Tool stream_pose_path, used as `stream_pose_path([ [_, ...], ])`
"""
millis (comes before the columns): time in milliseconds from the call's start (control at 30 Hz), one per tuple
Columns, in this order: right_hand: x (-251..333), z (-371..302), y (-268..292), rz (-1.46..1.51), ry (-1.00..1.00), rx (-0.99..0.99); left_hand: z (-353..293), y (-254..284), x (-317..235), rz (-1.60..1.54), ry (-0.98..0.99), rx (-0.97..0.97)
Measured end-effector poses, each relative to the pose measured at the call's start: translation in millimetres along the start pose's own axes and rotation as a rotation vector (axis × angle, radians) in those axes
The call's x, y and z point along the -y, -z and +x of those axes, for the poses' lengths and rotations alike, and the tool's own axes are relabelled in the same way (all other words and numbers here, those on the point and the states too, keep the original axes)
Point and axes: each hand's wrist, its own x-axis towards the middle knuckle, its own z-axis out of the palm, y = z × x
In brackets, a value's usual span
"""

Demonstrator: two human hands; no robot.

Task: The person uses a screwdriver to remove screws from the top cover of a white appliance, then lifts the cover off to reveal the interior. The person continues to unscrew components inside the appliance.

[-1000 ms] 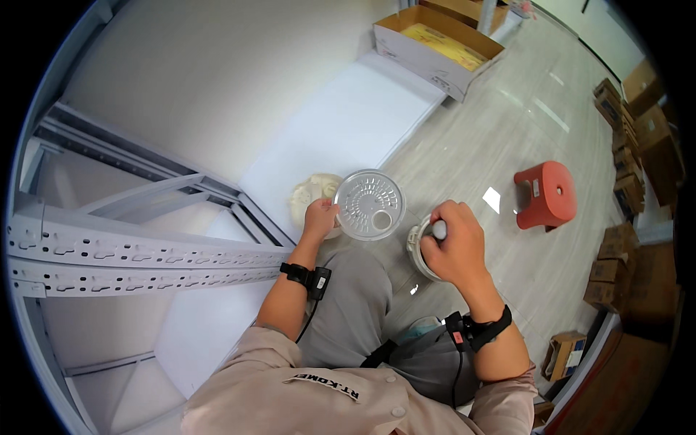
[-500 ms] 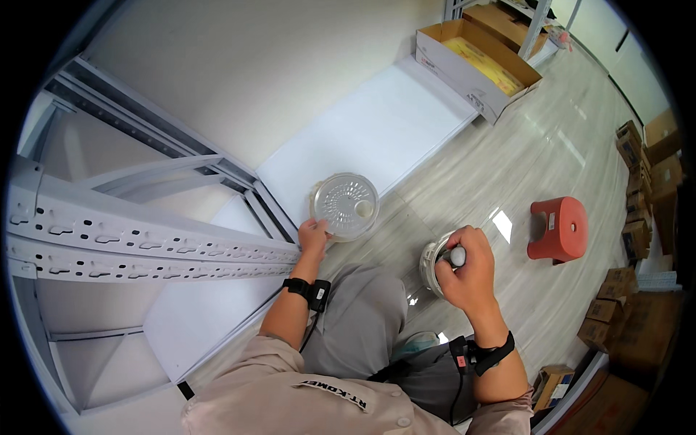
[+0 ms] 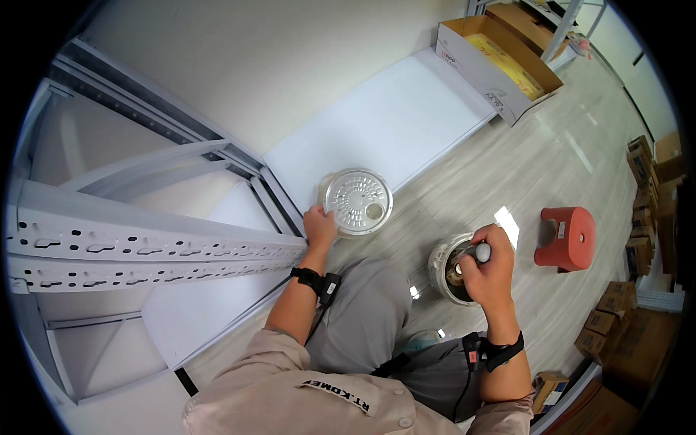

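My left hand (image 3: 320,225) has its fingers closed on the near-left rim of a round silvery pail (image 3: 359,201), whose top carries a raised pattern and a small round opening. This pail is beside the low white shelf's edge. Over an open white bucket (image 3: 438,270) on the floor, my right hand (image 3: 490,265) is wrapped round the handle of a tool (image 3: 482,252) with a rounded grey end. The tool's lower part is hidden by my hand and the bucket, so its kind does not show. Something dark and brownish lies inside the bucket.
A red plastic stool (image 3: 569,239) stands on the floor at right. White shelving beams (image 3: 145,243) run along my left, above a low white shelf board (image 3: 384,116). An open carton (image 3: 500,69) sits at the far end. Cardboard boxes (image 3: 609,312) line the right side.
The whole view has shifted slightly, setting most things further right. My right hand has shifted on or with the tool, and more of the bucket's inside shows. My left hand stays at the pail's rim.
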Motion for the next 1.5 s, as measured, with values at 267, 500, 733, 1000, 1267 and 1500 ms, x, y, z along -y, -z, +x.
stream_pose_path([
  [267, -4.2, 8.1, -3.3, 0.035, -0.004, 0.019, 2.9, 21.1, -19.4, 0.295, -0.021, 0.123],
  [500, -7.0, 12.4, 3.0, 0.06, -0.025, 0.018, -3.7, 33.7, -49.4, 0.382, 0.006, 0.163],
  [733, -15.5, 9.6, 11.1, 0.056, -0.072, 0.018, -2.8, 32.4, -61.8, 0.424, 0.073, 0.14],
  [1000, -18.9, 6.4, 27.7, -0.007, -0.162, 0.012, -19.2, 32.6, -123.8, 0.169, -0.352, 0.508],
  [1267, -33.3, -8.1, 50.6, -0.017, -0.24, -0.04, -91.9, -29.2, -180.1, 0.096, -0.569, 0.895],
  [1500, -36.5, -29.6, 63.5, -0.013, -0.263, -0.106, -139.2, -84.8, -161.6, 0.271, -0.563, 0.968],
])
